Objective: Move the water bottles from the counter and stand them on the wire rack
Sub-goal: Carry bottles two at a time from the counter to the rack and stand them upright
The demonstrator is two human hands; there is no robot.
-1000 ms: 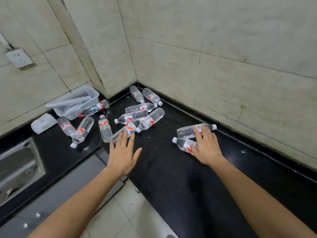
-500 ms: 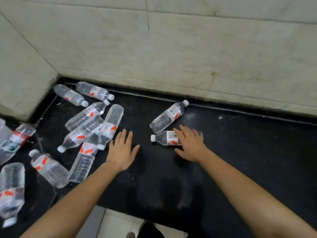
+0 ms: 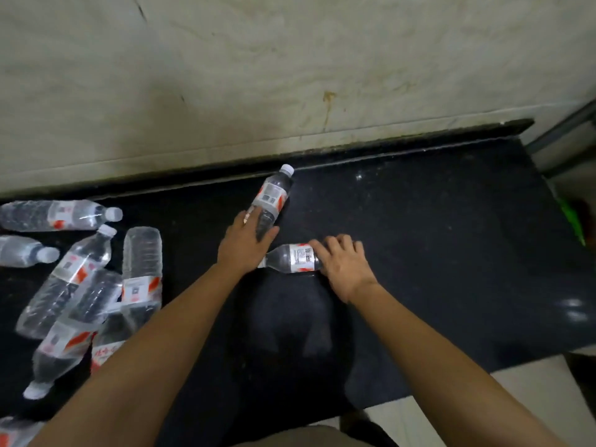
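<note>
Nearest, a loose heap of bottles (image 3: 96, 295) lies on its side at the left of the black tabletop (image 3: 435, 253), with more bottles behind it towards the wall. Further in, the right hand (image 3: 343, 266) curls its fingers (image 3: 335, 245) over the base end of the near bottle (image 3: 292, 258), grasping it. That bottle lies flat, with its cap end pointing left and touching the left hand (image 3: 246, 243). The left hand clasps the lower end of the far bottle (image 3: 272, 196), fingers (image 3: 245, 221) along its left side and thumb on its right. This bottle lies slanted, its white cap towards the stained tiled wall (image 3: 290, 75) beyond.
</note>
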